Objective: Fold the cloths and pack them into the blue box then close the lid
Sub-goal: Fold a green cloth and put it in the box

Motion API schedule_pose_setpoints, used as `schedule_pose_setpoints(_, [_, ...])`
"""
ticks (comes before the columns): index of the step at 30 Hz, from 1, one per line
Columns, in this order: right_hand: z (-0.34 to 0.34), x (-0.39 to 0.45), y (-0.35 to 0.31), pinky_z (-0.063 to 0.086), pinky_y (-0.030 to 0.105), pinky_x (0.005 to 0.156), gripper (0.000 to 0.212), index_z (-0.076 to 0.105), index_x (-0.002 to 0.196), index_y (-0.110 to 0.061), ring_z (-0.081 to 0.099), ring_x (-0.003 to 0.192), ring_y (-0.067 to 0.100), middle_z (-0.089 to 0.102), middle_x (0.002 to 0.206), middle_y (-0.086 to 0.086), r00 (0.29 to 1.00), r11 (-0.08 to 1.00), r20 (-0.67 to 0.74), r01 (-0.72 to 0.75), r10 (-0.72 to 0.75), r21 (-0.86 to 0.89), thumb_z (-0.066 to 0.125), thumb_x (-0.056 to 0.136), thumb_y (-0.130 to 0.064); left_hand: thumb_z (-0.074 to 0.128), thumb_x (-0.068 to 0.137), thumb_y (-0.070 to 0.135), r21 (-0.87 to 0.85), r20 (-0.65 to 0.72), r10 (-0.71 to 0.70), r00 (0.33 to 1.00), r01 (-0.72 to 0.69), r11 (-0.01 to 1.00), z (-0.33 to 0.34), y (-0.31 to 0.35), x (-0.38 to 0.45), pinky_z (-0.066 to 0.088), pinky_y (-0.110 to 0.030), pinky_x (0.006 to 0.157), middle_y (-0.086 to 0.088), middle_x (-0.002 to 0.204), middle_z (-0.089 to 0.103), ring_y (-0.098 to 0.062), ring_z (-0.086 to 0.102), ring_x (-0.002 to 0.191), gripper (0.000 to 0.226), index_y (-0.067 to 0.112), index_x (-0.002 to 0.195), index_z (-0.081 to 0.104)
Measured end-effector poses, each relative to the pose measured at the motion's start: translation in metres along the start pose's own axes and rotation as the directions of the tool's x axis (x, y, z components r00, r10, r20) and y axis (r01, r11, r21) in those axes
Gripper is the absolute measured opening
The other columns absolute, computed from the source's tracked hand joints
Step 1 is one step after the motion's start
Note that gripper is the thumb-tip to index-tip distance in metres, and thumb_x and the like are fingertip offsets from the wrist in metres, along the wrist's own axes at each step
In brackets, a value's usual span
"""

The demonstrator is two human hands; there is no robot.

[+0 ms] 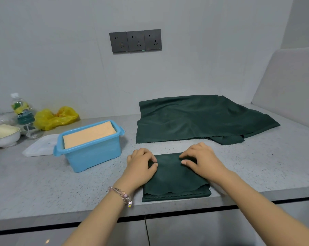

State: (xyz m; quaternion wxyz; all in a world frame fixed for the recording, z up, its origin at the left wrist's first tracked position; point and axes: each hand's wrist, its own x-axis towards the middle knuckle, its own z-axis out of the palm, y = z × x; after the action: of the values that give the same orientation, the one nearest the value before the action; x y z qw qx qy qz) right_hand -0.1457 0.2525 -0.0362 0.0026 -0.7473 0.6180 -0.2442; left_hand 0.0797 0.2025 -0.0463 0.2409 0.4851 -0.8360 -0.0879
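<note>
Left hand (pixel 141 164) and right hand (pixel 201 159) pinching far edge of folded green cloth (pixel 175 180) with curled fingers at table (pixel 34 183) front, blue box (pixel 91 150) holding orange cloth (pixel 88 133) to left, lid (pixel 39 145) behind it, spread green cloths (pixel 200 118) beyond

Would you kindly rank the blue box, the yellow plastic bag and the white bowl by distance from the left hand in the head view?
Measured from the left hand:
1. Blue box, just to its left.
2. Yellow plastic bag, farther back left, by the wall.
3. White bowl, at the far left edge.
</note>
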Motion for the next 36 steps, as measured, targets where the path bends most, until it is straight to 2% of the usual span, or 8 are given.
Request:
schedule_pose_setpoints(5, [-0.001,-0.03,-0.019,0.024,0.022,0.098,0.029,0.06,0.119,-0.037,0.04,0.116,0.005,0.056,0.12,-0.02,0.985,0.99,0.104,0.131,-0.136,0.055,0.049,0.093,-0.043,0.034,0.1,0.033,0.059,0.274,0.121,0.954,-0.142,0.988,-0.001,0.017,-0.023,-0.005,-0.026,0.116,0.003,0.157,0.018,-0.011,0.009,0.144,0.046,0.021,0.145,0.034])
schedule_pose_setpoints(11, [0.018,-0.059,-0.015,0.003,0.016,0.111,0.044,0.029,0.144,-0.038,0.013,0.14,0.002,0.02,0.153,-0.018,0.976,0.991,0.177,0.132,-0.126,-0.02,0.026,0.1,-0.043,0.016,0.102,0.042,0.2,0.46,0.076,0.885,-0.187,0.962,0.003,0.013,-0.041,-0.016,-0.031,0.115,0.003,0.158,-0.015,-0.009,-0.018,0.143,0.055,0.025,0.151,-0.004])
schedule_pose_setpoints(15, [0.012,-0.061,-0.018,0.018,0.021,0.11,0.037,0.048,0.133,-0.035,0.032,0.131,0.007,0.042,0.139,-0.014,0.98,0.984,0.102,0.168,-0.172,0.054,0.041,0.098,-0.039,0.029,0.101,0.039,0.167,0.288,0.18,0.941,-0.234,0.958,0.003,0.014,-0.046,-0.012,-0.035,0.116,0.005,0.157,0.015,-0.008,0.004,0.145,0.048,0.027,0.148,0.027])
schedule_pose_setpoints(19, [0.004,-0.07,-0.02,0.036,0.021,0.089,0.013,0.07,0.094,-0.035,0.049,0.094,-0.001,0.057,0.092,-0.02,0.976,0.956,-0.017,0.216,-0.217,0.199,0.063,0.085,-0.04,0.052,0.095,0.026,-0.105,0.072,0.297,0.952,-0.288,0.952,-0.001,0.015,-0.058,0.022,-0.016,0.108,0.013,0.121,0.057,-0.005,0.046,0.119,0.026,0.027,0.118,0.066])
schedule_pose_setpoints(24, [-0.002,-0.078,-0.016,0.031,0.004,0.089,0.028,0.07,0.103,-0.038,0.047,0.101,-0.008,0.057,0.1,-0.024,0.973,0.958,0.072,0.202,-0.22,0.202,0.07,0.076,-0.049,0.065,0.083,0.048,-0.232,0.211,0.25,0.945,-0.2,0.952,-0.011,0.011,-0.067,0.028,-0.012,0.106,0.024,0.131,0.05,0.013,0.039,0.123,0.036,0.038,0.117,0.064])
schedule_pose_setpoints(27, [-0.003,-0.078,-0.018,0.04,0.01,0.085,0.019,0.072,0.1,-0.032,0.056,0.095,-0.002,0.066,0.097,-0.019,0.975,0.964,0.023,0.217,-0.223,0.151,0.067,0.083,-0.039,0.07,0.078,0.05,-0.184,0.251,0.247,0.936,-0.204,0.961,-0.016,0.013,-0.069,0.024,-0.009,0.106,0.028,0.131,0.047,0.015,0.035,0.123,0.045,0.04,0.121,0.061])
schedule_pose_setpoints(31, [-0.008,-0.078,-0.022,0.043,0.022,0.067,0.025,0.066,0.091,-0.029,0.055,0.075,0.0,0.062,0.079,-0.022,0.983,0.977,-0.019,0.184,-0.183,0.104,0.05,0.088,-0.048,0.065,0.087,0.028,-0.178,0.231,0.291,0.928,-0.254,0.951,-0.022,0.016,-0.066,0.031,-0.006,0.101,0.019,0.126,0.058,0.012,0.046,0.115,0.033,0.027,0.12,0.065])
schedule_pose_setpoints(36, [-0.017,-0.073,-0.013,0.044,0.016,0.08,0.039,0.06,0.099,-0.036,0.054,0.088,-0.004,0.063,0.096,-0.019,0.986,0.992,0.16,0.023,-0.042,0.12,0.065,0.071,-0.063,0.066,0.086,0.016,-0.255,0.157,0.251,0.955,-0.207,0.945,-0.023,0.01,-0.066,0.041,-0.015,0.096,0.011,0.111,0.066,0.003,0.057,0.104,0.022,0.017,0.106,0.072])
